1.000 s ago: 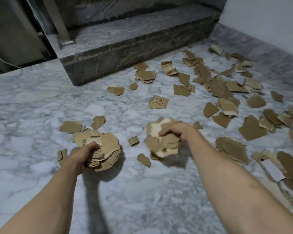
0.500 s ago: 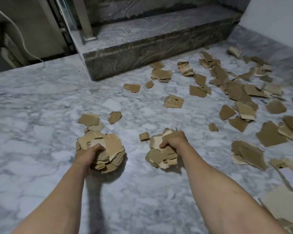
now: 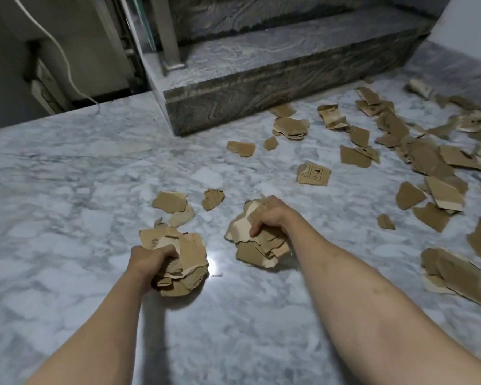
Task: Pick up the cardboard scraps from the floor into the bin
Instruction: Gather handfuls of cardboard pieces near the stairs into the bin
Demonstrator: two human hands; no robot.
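My left hand (image 3: 150, 259) grips a thick bundle of brown cardboard scraps (image 3: 188, 262) just above the marble floor. My right hand (image 3: 270, 218) is closed on a second bundle of scraps (image 3: 257, 250), some with pale undersides. Two loose scraps (image 3: 168, 201) (image 3: 213, 198) lie just beyond my hands. A printed scrap (image 3: 314, 174) lies further out. Several more torn pieces (image 3: 428, 157) are strewn across the right side of the floor. No bin is in view.
The grey-white marble floor (image 3: 67, 218) stretches to the left. A dark stone step (image 3: 261, 87) with a metal post (image 3: 168, 31) rises at the back. A white cable (image 3: 67, 65) hangs at the far left. A white wall (image 3: 472, 26) stands at the right.
The view has swung left and drawn closer to the floor. Both hands keep their bundles, and the right hand has moved toward me and nearer the left.
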